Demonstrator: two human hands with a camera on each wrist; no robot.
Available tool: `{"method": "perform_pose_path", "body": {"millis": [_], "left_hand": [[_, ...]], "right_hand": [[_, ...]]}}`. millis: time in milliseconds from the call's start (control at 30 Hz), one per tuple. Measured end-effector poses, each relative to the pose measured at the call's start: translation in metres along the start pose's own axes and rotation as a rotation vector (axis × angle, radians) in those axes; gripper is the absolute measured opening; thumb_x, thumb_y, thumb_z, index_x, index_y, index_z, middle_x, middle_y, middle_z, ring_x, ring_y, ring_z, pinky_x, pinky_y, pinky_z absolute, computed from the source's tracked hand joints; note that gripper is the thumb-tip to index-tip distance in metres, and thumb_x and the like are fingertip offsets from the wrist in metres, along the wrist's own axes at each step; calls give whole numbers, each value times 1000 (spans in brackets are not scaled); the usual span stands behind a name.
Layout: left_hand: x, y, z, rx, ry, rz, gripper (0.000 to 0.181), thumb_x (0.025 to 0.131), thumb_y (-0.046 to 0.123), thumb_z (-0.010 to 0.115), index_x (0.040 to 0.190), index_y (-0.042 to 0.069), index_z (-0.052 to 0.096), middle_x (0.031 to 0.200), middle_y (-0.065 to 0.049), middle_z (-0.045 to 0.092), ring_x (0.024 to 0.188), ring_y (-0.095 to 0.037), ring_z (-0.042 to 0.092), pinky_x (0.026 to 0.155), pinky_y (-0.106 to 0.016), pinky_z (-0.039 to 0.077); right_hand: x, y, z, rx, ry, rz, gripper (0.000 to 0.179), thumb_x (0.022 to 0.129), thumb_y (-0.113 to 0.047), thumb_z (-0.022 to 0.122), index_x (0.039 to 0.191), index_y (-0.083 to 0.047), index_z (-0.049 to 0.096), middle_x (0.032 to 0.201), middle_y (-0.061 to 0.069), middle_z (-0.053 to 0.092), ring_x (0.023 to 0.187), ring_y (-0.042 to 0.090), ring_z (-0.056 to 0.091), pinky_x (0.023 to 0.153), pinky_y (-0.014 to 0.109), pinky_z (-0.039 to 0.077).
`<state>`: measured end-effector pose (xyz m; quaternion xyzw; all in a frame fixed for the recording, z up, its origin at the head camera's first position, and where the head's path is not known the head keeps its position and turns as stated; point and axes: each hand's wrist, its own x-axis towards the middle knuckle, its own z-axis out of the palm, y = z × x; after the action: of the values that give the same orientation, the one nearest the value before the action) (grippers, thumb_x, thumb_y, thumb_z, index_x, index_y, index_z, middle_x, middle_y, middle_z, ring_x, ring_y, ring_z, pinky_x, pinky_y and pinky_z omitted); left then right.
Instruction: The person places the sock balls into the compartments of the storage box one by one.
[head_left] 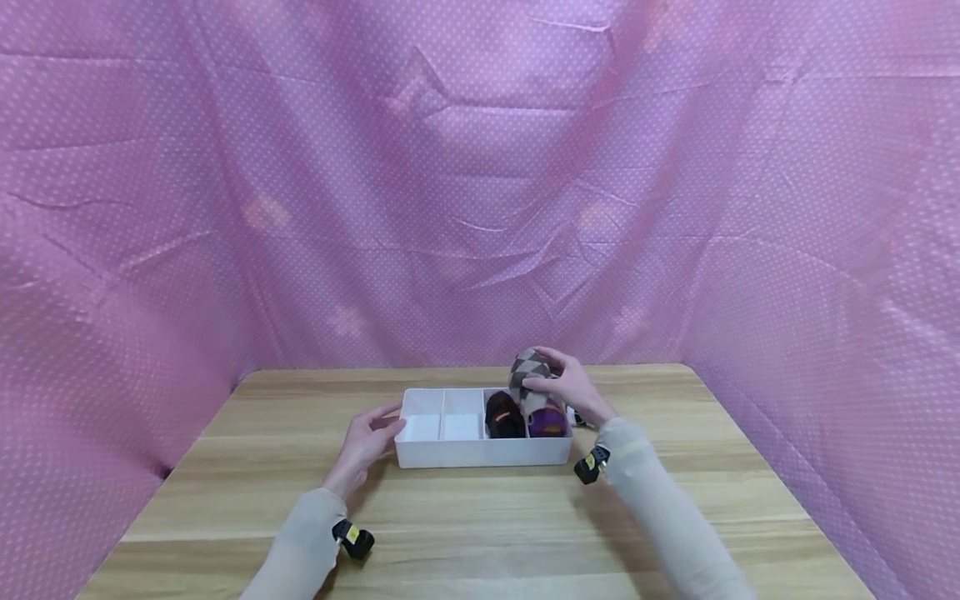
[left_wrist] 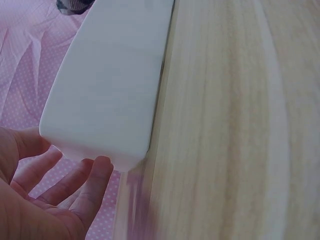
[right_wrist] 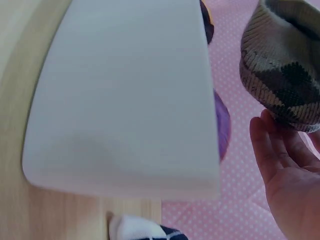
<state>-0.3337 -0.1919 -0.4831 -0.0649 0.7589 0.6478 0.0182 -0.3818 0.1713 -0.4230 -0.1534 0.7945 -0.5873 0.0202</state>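
Note:
A rolled sock (head_left: 529, 367) in grey, brown and beige checks is held by my right hand (head_left: 566, 385) above the right end of a white divided box (head_left: 483, 452). In the right wrist view, the ribbed cuff of this sock (right_wrist: 280, 65) shows beside the fingers. A purple sock (head_left: 547, 422) sits in the rightmost compartment, partly covered by the held one. Next to it, a dark sock (head_left: 504, 417) fills another compartment. My left hand (head_left: 363, 443) touches the box's left end with loosely bent fingers; the fingertips (left_wrist: 102, 162) rest on the end wall.
A black-and-white sock (head_left: 579, 418) lies on the wooden table (head_left: 480, 525) just right of the box, partly hidden by the right hand. Two bare compartments (head_left: 441, 417) are at the box's left. Pink dotted cloth (head_left: 480, 208) hangs behind and at both sides.

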Motion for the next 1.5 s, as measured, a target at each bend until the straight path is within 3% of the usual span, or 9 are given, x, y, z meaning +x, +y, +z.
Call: {"method": "perform_pose_path", "body": {"millis": [267,567,933,1167,1500], "left_hand": [[-7,0,0,22,12,-11,49,94,17,64,142,15,52,136,-24,55,116,-36,61,90,-36,58],[-10,1,2,5,20,-10,48,94,15,64,141,13,53,134,-24,57,114,-34,62,92,-39,58],[-13,2,4,4,28,-13,47,94,15,64,140,14,53,133,-22,58,114,-33,62,88,-36,59],[-16,3,5,5,29,-9,48,94,15,64,141,13,52,135,-24,56,116,-35,61,88,-36,59],[-21,2,7,5,38,-16,49,94,14,64,141,14,52,136,-24,55,118,-36,60,92,-38,58]], "right_hand": [[5,0,18,-2,-18,17,76,84,-29,77,149,-15,39,139,13,55,121,27,56,100,39,49],[3,-11,37,63,-25,35,75,83,-33,78,147,-20,42,145,8,48,124,28,54,97,39,52],[9,-11,55,49,-40,-20,77,77,-30,83,144,-16,47,135,7,60,117,23,60,100,38,51],[9,-10,67,56,-58,-80,71,79,-23,82,141,-10,51,129,9,64,112,21,62,95,32,54],[12,-6,83,50,-86,-74,67,79,-17,83,138,-10,52,129,12,63,114,24,62,95,33,54]]}}
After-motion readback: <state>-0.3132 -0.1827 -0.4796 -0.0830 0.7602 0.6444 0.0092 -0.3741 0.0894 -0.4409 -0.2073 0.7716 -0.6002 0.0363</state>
